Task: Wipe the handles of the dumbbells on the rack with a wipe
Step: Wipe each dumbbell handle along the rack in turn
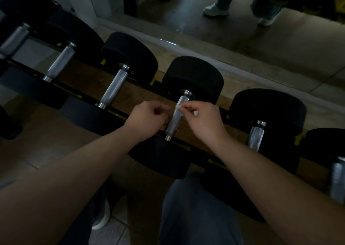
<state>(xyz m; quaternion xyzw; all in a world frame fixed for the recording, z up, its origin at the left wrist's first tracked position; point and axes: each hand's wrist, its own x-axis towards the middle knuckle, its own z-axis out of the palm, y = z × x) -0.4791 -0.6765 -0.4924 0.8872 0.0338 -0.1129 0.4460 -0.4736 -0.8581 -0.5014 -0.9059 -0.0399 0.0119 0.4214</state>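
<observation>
Several black dumbbells lie side by side on a rack (141,93) that runs from upper left to lower right. The middle dumbbell's metal handle (174,120) lies between my two hands. My right hand (202,119) pinches a small white wipe (178,108) against the upper part of that handle; a bit of white also shows behind its knuckles. My left hand (147,118) is beside the handle on its left, fingers curled, and whether it holds anything is hidden.
More handles show to the left (113,87) (60,62) and right (256,136). A mirror (242,20) behind the rack reflects legs and white shoes. My own legs and a shoe (101,218) are on the tiled floor below.
</observation>
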